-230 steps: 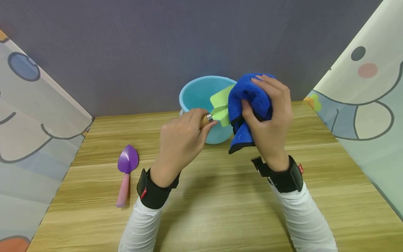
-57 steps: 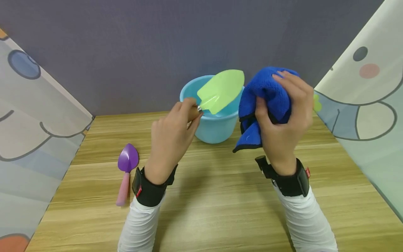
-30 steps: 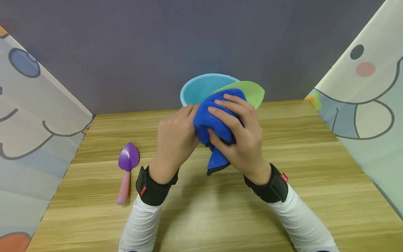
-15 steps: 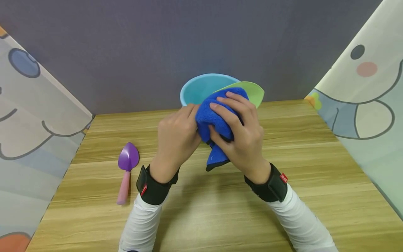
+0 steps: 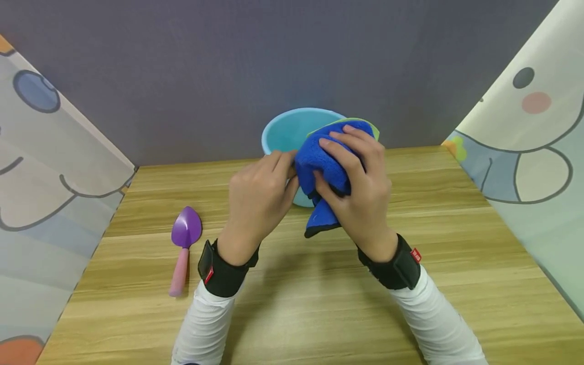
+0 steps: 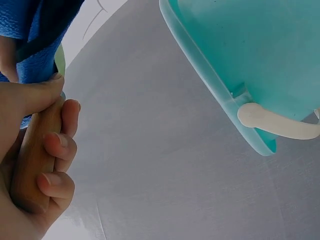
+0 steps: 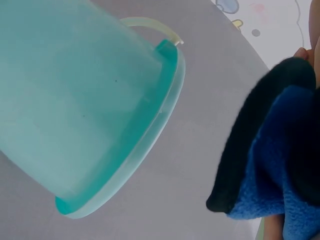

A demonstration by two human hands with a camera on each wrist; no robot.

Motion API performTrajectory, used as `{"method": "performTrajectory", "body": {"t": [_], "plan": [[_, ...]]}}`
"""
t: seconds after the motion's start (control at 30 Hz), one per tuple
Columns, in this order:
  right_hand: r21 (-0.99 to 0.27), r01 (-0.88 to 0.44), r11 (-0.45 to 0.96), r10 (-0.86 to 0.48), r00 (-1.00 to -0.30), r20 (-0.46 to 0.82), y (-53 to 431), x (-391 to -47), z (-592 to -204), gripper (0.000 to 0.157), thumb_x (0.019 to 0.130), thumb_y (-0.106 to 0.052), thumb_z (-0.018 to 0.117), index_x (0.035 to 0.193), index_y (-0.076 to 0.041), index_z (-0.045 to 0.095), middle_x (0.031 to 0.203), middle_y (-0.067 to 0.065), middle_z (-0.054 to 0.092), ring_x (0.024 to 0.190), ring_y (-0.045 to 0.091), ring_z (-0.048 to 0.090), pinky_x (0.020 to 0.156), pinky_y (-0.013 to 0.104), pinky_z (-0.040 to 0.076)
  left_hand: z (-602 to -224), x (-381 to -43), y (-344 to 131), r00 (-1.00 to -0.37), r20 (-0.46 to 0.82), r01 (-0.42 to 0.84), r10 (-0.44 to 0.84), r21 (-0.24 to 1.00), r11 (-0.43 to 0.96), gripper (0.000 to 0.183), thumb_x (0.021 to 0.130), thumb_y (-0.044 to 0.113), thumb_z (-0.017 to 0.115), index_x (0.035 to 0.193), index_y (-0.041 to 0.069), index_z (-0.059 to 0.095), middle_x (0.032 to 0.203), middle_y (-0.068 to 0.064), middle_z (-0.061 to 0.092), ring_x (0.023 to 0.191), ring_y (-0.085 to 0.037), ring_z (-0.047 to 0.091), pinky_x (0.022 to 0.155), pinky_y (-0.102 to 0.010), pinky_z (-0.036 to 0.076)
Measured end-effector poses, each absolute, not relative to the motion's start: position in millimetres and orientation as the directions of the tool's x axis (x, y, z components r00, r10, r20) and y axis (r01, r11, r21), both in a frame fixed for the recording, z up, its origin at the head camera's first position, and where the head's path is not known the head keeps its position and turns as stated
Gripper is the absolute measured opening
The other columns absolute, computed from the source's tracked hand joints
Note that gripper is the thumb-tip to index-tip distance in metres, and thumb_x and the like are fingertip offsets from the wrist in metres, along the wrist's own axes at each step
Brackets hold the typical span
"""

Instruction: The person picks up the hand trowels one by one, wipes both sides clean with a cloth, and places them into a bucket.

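Observation:
My left hand point(image 5: 257, 200) grips the wooden handle point(image 6: 37, 155) of a green garden trowel, fingers curled round it in the left wrist view. A blue cloth point(image 5: 319, 159) with black edging is bunched in my right hand point(image 5: 362, 187), which holds it over the trowel blade. Only a thin green rim of the trowel point(image 5: 376, 133) shows past the cloth in the head view; the rest of the blade is hidden. Both hands are raised in front of a light blue bucket point(image 5: 287, 129).
A purple trowel point(image 5: 186, 228) with a pink handle lies on the wooden table point(image 5: 319, 304) at the left. The bucket has a whitish handle point(image 6: 280, 122). Behind the table stands a grey wall point(image 5: 205, 76), with cartoon-printed panels point(image 5: 543, 142) on both sides.
Earlier the cloth was apart from the trowel and the green blade showed in full; then the right hand brought it over the blade. In the last half second it slid right, towards the tip.

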State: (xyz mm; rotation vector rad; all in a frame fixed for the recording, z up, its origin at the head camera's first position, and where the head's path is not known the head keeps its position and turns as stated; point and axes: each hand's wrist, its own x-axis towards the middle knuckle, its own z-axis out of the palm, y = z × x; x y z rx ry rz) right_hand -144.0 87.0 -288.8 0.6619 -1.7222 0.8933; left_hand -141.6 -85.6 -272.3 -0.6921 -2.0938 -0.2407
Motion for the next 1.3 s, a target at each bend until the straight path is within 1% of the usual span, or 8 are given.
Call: {"method": "performTrajectory", "body": {"t": [0.1, 0.23, 0.4, 0.5, 0.8, 1.03, 1.17, 1.3], "plan": [[-0.262, -0.775, 0.575, 0.02, -0.307, 0.952, 88.4, -145.5, -288.8, 0.037, 0.085, -0.01, 0.08, 0.12, -0.008, 0.067, 0.124, 0.019, 0.066, 0.13, 0.035, 0.057, 0.116, 0.05, 0.042, -272.4, -140.5, -85.5, -0.45, 0.806, 0.56, 0.384, -0.08, 0.824, 0.016, 0.098, 0.017, 0.067, 0.107, 0.004, 0.073, 0.082, -0.005, 0.07, 0.055, -0.017, 0.06, 0.047, -0.031, 0.045], [-0.271, -0.766, 0.584, 0.054, -0.296, 0.954, 90.0, -147.6, -288.6, 0.037, 0.084, -0.01, 0.081, 0.119, -0.007, 0.067, 0.123, 0.019, 0.066, 0.129, 0.036, 0.057, 0.116, 0.05, 0.042, -272.5, -139.7, -85.4, -0.452, 0.805, 0.559, 0.384, -0.079, 0.825, 0.023, 0.099, 0.026, 0.068, 0.107, 0.005, 0.072, 0.084, -0.005, 0.071, 0.058, -0.018, 0.063, 0.048, -0.031, 0.047], [-0.276, -0.764, 0.584, 0.095, -0.273, 0.957, 92.7, -150.4, -287.5, 0.036, 0.083, -0.011, 0.081, 0.116, -0.006, 0.068, 0.121, 0.02, 0.066, 0.128, 0.037, 0.057, 0.115, 0.051, 0.041, -272.0, -139.6, -86.0, -0.45, 0.804, 0.559, 0.39, -0.087, 0.824, 0.027, 0.098, 0.031, 0.069, 0.107, 0.006, 0.071, 0.087, -0.005, 0.073, 0.062, -0.019, 0.067, 0.051, -0.032, 0.051], [-0.288, -0.763, 0.578, 0.118, -0.271, 0.955, 95.0, -152.2, -286.2, 0.036, 0.082, -0.01, 0.082, 0.116, -0.005, 0.069, 0.121, 0.02, 0.066, 0.128, 0.038, 0.057, 0.116, 0.051, 0.041, -271.7, -139.8, -86.3, -0.448, 0.803, 0.557, 0.393, -0.094, 0.825, 0.027, 0.098, 0.032, 0.069, 0.107, 0.006, 0.071, 0.087, -0.005, 0.073, 0.063, -0.019, 0.068, 0.051, -0.032, 0.052], [-0.352, -0.746, 0.565, 0.164, -0.316, 0.934, 104.1, -154.9, -279.9, 0.035, 0.084, -0.009, 0.081, 0.116, -0.004, 0.068, 0.123, 0.021, 0.064, 0.129, 0.036, 0.055, 0.116, 0.048, 0.04, -272.4, -141.0, -87.3, -0.447, 0.807, 0.538, 0.386, -0.102, 0.837, 0.028, 0.097, 0.034, 0.07, 0.106, 0.007, 0.071, 0.088, -0.004, 0.074, 0.065, -0.019, 0.069, 0.052, -0.032, 0.053], [-0.446, -0.729, 0.52, 0.222, -0.389, 0.894, 114.5, -157.2, -275.0, 0.034, 0.086, -0.015, 0.078, 0.117, -0.004, 0.07, 0.123, 0.019, 0.067, 0.125, 0.031, 0.057, 0.113, 0.042, 0.043, -271.5, -141.8, -88.8, -0.462, 0.8, 0.535, 0.384, -0.095, 0.839, 0.027, 0.097, 0.034, 0.071, 0.107, 0.008, 0.071, 0.088, -0.003, 0.074, 0.066, -0.019, 0.069, 0.053, -0.032, 0.052], [-0.487, -0.731, 0.478, 0.287, -0.394, 0.873, 122.0, -158.4, -270.3, 0.036, 0.086, -0.018, 0.076, 0.116, 0.0, 0.069, 0.12, 0.018, 0.069, 0.12, 0.028, 0.061, 0.109, 0.039, 0.043, -271.6, -143.5, -89.5, -0.485, 0.786, 0.539, 0.384, -0.077, 0.839, 0.028, 0.096, 0.034, 0.072, 0.108, 0.009, 0.071, 0.088, -0.003, 0.074, 0.065, -0.018, 0.068, 0.051, -0.031, 0.05], [-0.499, -0.72, 0.483, 0.307, -0.395, 0.866, 125.6, -157.7, -267.9, 0.038, 0.086, -0.02, 0.076, 0.116, 0.002, 0.069, 0.12, 0.017, 0.069, 0.119, 0.026, 0.062, 0.108, 0.037, 0.043, -271.8, -145.2, -90.2, -0.508, 0.778, 0.527, 0.369, -0.058, 0.848, 0.028, 0.095, 0.035, 0.073, 0.107, 0.009, 0.071, 0.087, -0.003, 0.074, 0.063, -0.018, 0.067, 0.048, -0.031, 0.048]]}}
